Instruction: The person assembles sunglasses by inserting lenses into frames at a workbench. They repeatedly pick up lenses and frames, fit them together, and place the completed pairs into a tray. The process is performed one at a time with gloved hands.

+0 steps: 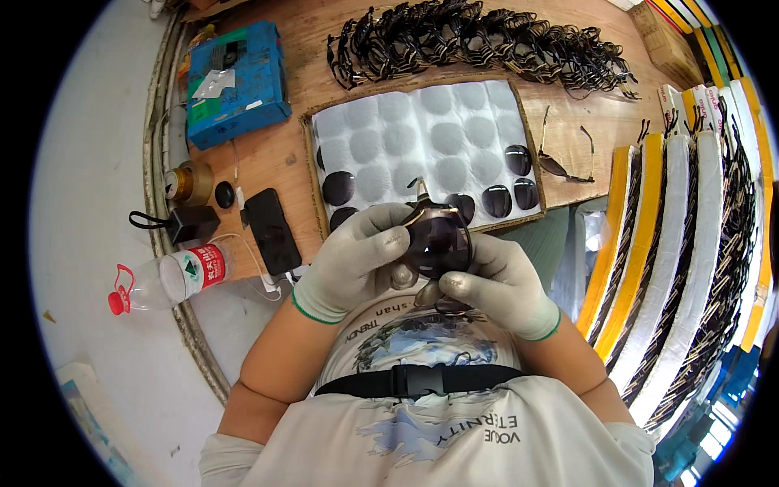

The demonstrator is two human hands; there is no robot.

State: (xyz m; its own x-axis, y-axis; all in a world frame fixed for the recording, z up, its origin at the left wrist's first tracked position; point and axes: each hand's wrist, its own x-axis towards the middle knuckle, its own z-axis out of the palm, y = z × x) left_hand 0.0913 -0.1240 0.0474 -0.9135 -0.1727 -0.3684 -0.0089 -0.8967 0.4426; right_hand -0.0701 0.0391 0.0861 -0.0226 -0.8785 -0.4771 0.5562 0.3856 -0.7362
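Observation:
A pair of dark sunglasses (439, 245) is held up in front of my body, one large tinted lens facing up. My left hand (354, 253), in a pale work glove with green cuff trim, is closed on its left side. On the other side my right hand (505, 284), gloved alike, pinches the frame with thumb and fingers. Part of the frame hides behind my fingers. Just beyond lies a shallow box (535, 162) lined with white sheeting, round lens shapes showing through. Several bare dark lenses (497, 201) lie along its near and right edges.
A long row of black frames (479, 40) lines the table's far side. One loose pair of glasses (560, 168) sits right of the box. Left are a blue box (235, 85), a phone (273, 233) and a plastic bottle (166, 280). Stacked trays of frames (661, 268) stand right.

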